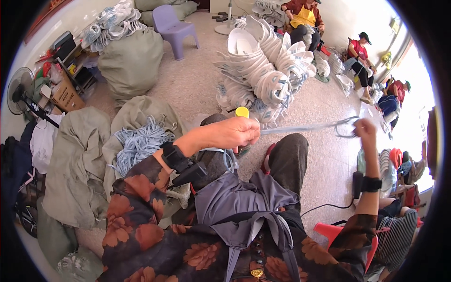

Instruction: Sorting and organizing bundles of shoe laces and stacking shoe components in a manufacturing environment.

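A light blue lace [300, 128] is pulled out between my hands, above my knees. My left hand [244, 131] is closed on one part of it, and a loop of pale blue lace [228, 160] hangs below that hand. Out to the right, my right hand [365, 129] is raised and closed on the other end, where the lace makes a blurred loop. A heap of the same laces [141, 143] lies on a sack to my left. Just beyond my left hand is a yellow round lid [242, 112]. A grey apron [230, 197] covers my lap.
Tall stacks of white shoe-shaped pieces [272, 87] stand ahead. Olive sacks [77, 164], a fan [21, 91] and a cardboard box [66, 94] are at left. A purple chair [174, 30] stands farther off. Several people sit along the right, beside more stacks.
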`<act>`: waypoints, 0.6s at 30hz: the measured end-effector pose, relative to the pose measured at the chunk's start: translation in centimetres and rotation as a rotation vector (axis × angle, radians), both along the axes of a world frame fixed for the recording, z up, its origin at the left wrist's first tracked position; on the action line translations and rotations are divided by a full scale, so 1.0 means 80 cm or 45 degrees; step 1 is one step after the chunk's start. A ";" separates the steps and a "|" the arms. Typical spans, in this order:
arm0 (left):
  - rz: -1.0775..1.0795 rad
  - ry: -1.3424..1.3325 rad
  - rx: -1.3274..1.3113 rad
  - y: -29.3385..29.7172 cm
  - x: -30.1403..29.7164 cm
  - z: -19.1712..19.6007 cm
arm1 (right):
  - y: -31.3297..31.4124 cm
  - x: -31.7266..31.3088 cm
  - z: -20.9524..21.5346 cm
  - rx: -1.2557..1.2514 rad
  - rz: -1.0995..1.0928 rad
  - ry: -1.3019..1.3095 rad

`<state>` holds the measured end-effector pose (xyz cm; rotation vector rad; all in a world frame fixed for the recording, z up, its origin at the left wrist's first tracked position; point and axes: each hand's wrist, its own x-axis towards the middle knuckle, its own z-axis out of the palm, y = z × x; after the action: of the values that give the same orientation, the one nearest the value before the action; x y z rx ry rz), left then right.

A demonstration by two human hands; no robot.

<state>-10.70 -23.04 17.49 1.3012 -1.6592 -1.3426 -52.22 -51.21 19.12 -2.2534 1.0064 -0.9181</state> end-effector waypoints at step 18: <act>-0.032 0.061 0.055 -0.015 -0.006 -0.010 | 0.148 0.178 0.052 0.947 0.700 -0.791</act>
<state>-11.14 -24.24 16.71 1.2670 -1.6270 -1.4211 -38.00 -39.35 23.25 -1.3604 0.3176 -0.7442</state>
